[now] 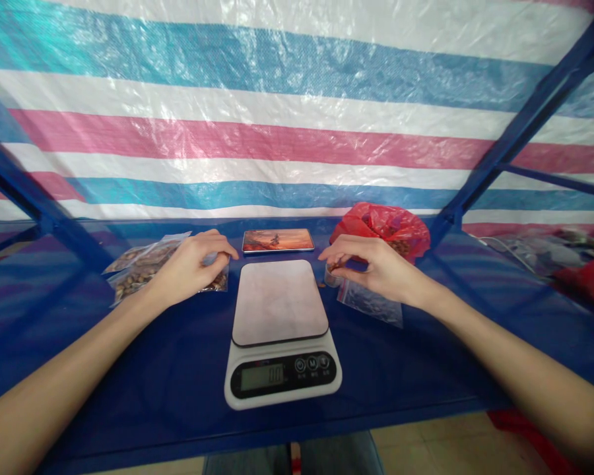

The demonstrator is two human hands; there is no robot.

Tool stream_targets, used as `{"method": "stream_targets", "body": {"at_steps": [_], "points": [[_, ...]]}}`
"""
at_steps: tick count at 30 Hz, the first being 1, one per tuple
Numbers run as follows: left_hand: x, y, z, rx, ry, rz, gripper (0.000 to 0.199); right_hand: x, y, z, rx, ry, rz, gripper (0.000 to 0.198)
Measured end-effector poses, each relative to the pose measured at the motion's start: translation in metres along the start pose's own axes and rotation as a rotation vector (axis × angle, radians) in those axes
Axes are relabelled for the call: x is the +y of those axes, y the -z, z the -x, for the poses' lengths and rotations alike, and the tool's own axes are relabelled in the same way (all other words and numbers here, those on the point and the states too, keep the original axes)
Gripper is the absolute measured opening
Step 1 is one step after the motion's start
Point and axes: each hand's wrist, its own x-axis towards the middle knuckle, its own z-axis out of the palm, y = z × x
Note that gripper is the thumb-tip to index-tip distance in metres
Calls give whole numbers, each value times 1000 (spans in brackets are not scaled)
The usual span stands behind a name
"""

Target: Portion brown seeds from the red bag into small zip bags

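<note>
My left hand (195, 265) rests with loosely bent fingers over a clear zip bag of brown nuts or beans (141, 274); a gap shows between thumb and fingers, and nothing is visible in it. To the right of the scale, my right hand (376, 267) has thumb and fingers closed around a small clear cup (332, 277), whose contents are mostly hidden. Under that hand lies a flat clear zip bag (371, 303). Between both hands stands a white kitchen scale (282, 303), its bare plate facing up and its display reading about 0.0.
A phone (278, 240) showing an orange picture lies behind the scale. Behind my right hand sits an open red plastic bag (376, 221) with brown pieces inside. Blue metal struts (509, 132) flank the blue table (188, 369), and a striped tarp (277, 145) hangs behind.
</note>
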Motion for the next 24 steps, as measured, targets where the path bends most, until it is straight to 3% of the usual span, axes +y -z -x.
{"method": "stream_targets", "body": {"at_steps": [6,11,18,24], "points": [[0,1,1,-5,-1,-22,32,-3,4,-3,18,-15,-11,8],[-1,1,1,-5,-13,-19,32,-11,5,-3,53,45,100,11],[-2,0,1,-2,1,-12,31,-13,-5,2,-116,95,409,6],[0,0,1,-13,2,-8,31,-13,-11,2,-190,142,438,9]]}}
